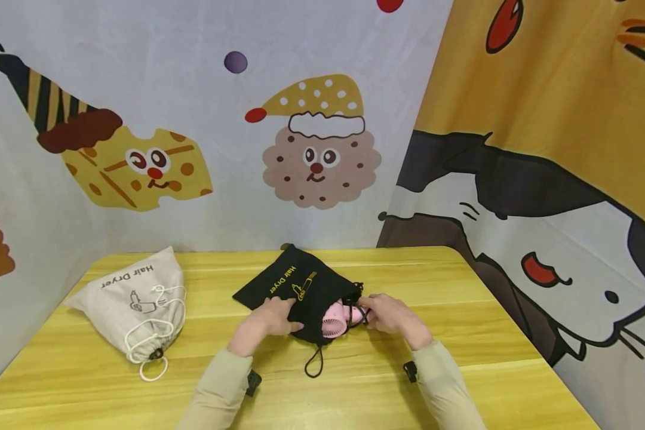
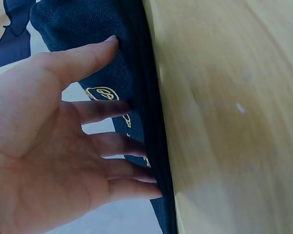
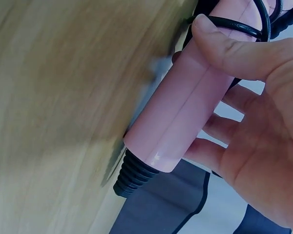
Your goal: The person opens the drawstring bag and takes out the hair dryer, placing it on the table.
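A black drawstring bag [image 1: 314,269] printed "Hair Dryer" lies on the table, its mouth toward the right front. Out of that mouth shows a pink hair dryer [image 1: 333,321], its round vented end facing the front; the rest is hidden inside the bag. My right hand [image 1: 391,313] grips the dryer's handle [image 3: 178,114], thumb on one side and fingers round the other. Black cord [image 3: 234,25] is wrapped across the handle near the thumb. On the bag's left side rests my left hand [image 1: 271,316], its fingers extended with the fingertips touching the cloth.
At the left of the wooden table [image 1: 193,358] lies a filled beige drawstring bag [image 1: 140,298], also printed "Hair Dryer", with white cords [image 1: 156,328]. A black cord loop [image 1: 314,362] sticks out in front of the black bag. Behind the table hangs a cartoon-printed curtain [image 1: 204,89].
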The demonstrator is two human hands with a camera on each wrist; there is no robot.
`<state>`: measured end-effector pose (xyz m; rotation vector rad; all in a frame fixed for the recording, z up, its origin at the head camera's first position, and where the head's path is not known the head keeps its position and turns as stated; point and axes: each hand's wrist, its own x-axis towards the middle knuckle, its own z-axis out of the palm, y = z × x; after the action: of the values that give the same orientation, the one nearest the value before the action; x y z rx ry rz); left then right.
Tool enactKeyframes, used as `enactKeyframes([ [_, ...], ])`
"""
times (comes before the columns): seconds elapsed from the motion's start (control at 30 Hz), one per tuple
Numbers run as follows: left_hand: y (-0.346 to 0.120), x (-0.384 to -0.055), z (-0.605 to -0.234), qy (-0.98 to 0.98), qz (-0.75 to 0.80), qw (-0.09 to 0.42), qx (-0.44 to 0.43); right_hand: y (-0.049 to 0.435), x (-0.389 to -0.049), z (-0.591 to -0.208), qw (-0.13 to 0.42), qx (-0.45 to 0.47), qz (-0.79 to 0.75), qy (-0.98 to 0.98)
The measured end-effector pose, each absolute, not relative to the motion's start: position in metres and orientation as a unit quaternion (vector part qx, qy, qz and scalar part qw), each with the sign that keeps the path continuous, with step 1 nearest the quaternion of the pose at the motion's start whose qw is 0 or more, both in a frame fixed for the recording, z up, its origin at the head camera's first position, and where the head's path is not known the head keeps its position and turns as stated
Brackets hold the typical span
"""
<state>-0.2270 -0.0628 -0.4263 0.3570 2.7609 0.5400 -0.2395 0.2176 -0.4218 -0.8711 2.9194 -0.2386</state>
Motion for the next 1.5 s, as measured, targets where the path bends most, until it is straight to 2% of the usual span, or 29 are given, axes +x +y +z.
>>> enactKeyframes([
  [0.57,-0.058,-0.228,-0.424,0.966,0.167,0.163,0.108,0.226,-0.242,-0.421,0.031,-0.336,-0.088,0.937],
  [1.5,-0.06,-0.237,-0.432,0.974,0.139,0.138,0.117,0.247,-0.241,-0.423,0.011,-0.396,-0.114,0.911],
])
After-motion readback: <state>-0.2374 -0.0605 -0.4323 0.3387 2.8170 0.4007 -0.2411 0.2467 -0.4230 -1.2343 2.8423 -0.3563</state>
